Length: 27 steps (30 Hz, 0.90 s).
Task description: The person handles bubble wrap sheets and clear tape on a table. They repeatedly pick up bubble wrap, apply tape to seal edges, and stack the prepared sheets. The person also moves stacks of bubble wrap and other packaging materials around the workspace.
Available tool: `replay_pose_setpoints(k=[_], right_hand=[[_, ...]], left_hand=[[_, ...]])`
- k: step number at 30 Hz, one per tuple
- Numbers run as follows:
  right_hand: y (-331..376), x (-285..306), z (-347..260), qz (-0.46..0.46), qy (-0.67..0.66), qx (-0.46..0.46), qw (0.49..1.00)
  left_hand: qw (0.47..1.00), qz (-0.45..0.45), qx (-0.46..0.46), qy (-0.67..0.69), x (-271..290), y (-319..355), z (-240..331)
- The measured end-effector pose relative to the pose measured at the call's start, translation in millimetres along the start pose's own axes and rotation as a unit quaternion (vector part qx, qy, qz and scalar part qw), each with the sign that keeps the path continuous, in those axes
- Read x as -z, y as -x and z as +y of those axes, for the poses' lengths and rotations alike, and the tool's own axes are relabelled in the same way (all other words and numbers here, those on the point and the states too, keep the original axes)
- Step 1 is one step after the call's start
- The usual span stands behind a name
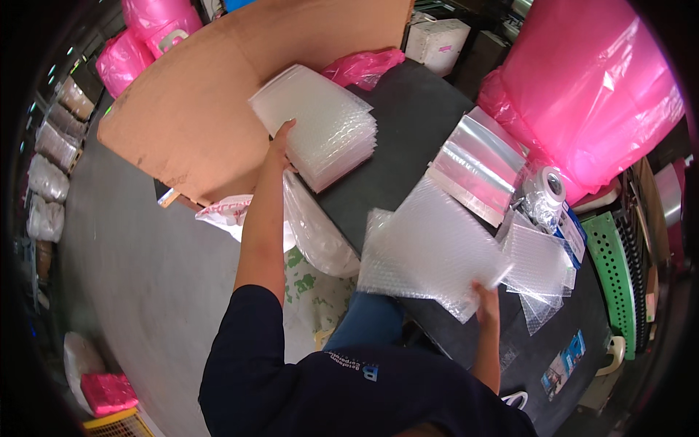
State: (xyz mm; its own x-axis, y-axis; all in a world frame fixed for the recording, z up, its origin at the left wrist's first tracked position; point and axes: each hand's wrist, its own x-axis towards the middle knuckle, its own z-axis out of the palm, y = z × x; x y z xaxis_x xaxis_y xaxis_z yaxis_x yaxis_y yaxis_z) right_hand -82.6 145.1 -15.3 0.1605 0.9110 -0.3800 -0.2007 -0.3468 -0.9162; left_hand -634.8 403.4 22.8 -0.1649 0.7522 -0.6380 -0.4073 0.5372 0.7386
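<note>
My left hand (284,148) is at the near left edge of a thick stack of bubble wrap bags (320,120), thumb along the edge and the other fingers partly hidden by it. The stack lies at the far end of the black table, against a cardboard panel. In front of my body, a bubble wrap bag (433,247) is spread over the table and past its near edge. My right hand (488,300) pinches its near right corner. Smaller bubble wrap pieces (537,258) lie just right of that corner.
Clear plastic film (477,164), a tape roll (553,188) and a large pink-wrapped bundle (590,87) stand or lie on the right. The brown cardboard panel (196,95) rises at the far left. A clear plastic bag (313,229) hangs off the table's left edge. Scissors handles (515,399) lie near me.
</note>
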Motion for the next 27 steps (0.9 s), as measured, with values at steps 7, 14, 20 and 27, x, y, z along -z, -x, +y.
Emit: replay_pose_setpoints(k=[7, 14, 20, 27], right_hand=[[-7, 0, 22, 0.032, 0.003, -0.004, 0.999], [-9, 0, 24, 0.051, 0.010, -0.028, 0.998], [-8, 1, 22, 0.043, 0.024, -0.059, 0.997], [-5, -6, 13, 0.036, 0.035, -0.070, 0.996]], left_hand=[[1.000, 0.007, -0.007, -0.017, -49, -10, 9], [0.998, -0.064, -0.009, 0.019, -118, -57, 21], [0.998, -0.064, -0.019, -0.019, -185, -97, 39], [1.000, -0.012, -0.015, -0.017, -245, -154, 45]])
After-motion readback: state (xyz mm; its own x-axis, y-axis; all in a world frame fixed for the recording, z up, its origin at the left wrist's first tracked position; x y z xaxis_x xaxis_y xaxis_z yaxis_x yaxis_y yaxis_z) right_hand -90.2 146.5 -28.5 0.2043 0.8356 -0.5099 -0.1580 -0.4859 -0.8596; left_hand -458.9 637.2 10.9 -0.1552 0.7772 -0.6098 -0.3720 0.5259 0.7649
